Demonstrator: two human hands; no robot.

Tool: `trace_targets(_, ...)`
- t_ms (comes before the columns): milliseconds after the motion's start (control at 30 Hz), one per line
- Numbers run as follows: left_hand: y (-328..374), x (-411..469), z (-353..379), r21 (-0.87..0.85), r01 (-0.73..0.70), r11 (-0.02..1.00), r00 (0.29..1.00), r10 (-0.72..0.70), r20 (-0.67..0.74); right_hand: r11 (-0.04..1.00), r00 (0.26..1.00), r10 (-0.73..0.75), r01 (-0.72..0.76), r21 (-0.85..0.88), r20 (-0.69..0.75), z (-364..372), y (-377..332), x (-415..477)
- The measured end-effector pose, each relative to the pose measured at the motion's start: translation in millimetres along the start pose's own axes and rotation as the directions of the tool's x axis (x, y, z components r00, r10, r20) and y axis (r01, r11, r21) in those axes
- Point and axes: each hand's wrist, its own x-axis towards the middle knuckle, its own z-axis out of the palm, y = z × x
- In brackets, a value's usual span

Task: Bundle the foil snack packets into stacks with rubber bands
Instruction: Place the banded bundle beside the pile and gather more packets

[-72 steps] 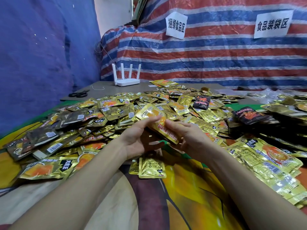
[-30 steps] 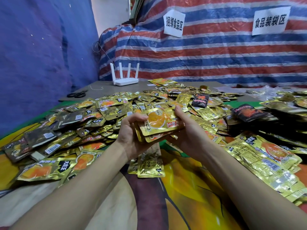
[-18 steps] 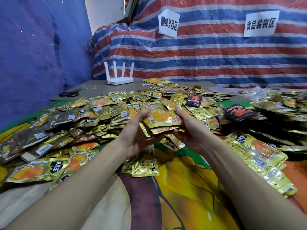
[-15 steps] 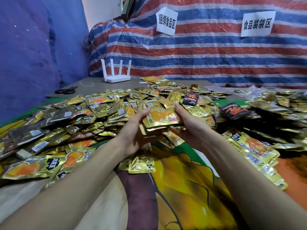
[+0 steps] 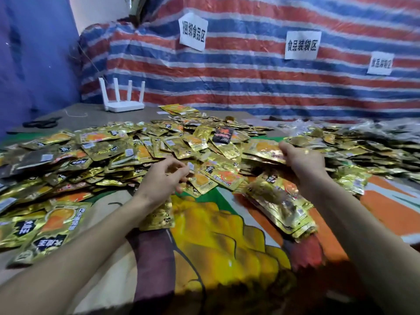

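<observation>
The right hand [image 5: 303, 163] grasps a stack [image 5: 261, 150] of gold foil packets by its near end, with the thumb on top. The stack is lifted a little over the big pile [image 5: 118, 151] of loose packets, right of the middle. The left hand [image 5: 162, 179] hangs low over the near edge of the pile with its fingers loosely curled. Thumb and first finger are close together, and I cannot tell if they pinch something small.

One black packet [image 5: 223, 135] lies among the gold ones, farther back. A row of packets [image 5: 281, 206] lies beside the right forearm, on the printed cloth [image 5: 222, 235] that covers the near part of the worktop [image 5: 91, 114]. At the far left of the worktop stand a white router [image 5: 123, 104] and, nearer the edge, black scissors [image 5: 42, 122]. Behind hangs a striped tarp [image 5: 250, 83] with paper signs [image 5: 193, 34].
</observation>
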Motion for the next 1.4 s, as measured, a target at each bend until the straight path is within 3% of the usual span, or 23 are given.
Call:
trace_targets(100, -4, -1, 1, 0.135, -0.042, 0.99, 0.999, 0.04, 0.015, 0.975, 0.965, -0.032, -0.026, -0.22, -0.259, -29, 14, 16)
trace_targets(200, -6, -1, 1, 0.178, -0.06, 0.982, 0.998, 0.06, 0.008, 0.927, 0.935, -0.119, -0.015, -0.374, -0.335, -35, 35, 16)
trace_targets(433, -8, -2, -6, 0.194, -0.076, 0.978, 0.997, 0.076, 0.008, 0.709, 0.93, -0.268, 0.014, -0.705, -0.251, -24, 56, 4)
trace_targets(700, -8, -2, -7, 0.209, -0.105, 0.972, 0.994, 0.105, 0.013, 0.605, 0.925, -0.329, 0.05, -0.794, -0.192, -20, 62, -12)
trace_targets(867, -6, 0, -8, 0.276, -0.124, 0.953, 0.99, 0.138, -0.032, 0.427, 0.832, -0.552, 0.338, -0.838, 0.055, 1, 50, -29)
trace_targets(967, -3, -1, -12, 0.367, -0.136, 0.92, 0.986, 0.163, -0.045, 0.303, 0.763, -0.598, 0.498, -0.812, 0.245, 27, 44, -37)
trace_targets(1033, -1, 0, -15, 0.45, -0.129, 0.884, 0.983, 0.173, -0.057, 0.273, 0.726, -0.596, 0.586, -0.763, 0.344, 47, 43, -40)
trace_targets(1167, -1, 3, -23, 0.564, -0.075, 0.822, 0.983, 0.156, -0.096, 0.24, 0.69, -0.523, 0.683, -0.69, 0.501, 83, 50, -35)
trace_targets(1400, -7, 18, -25, 0.711, 0.042, 0.702, 0.996, 0.03, -0.089, 0.208, 0.773, -0.164, 0.634, -0.745, 0.612, 132, 60, -9)
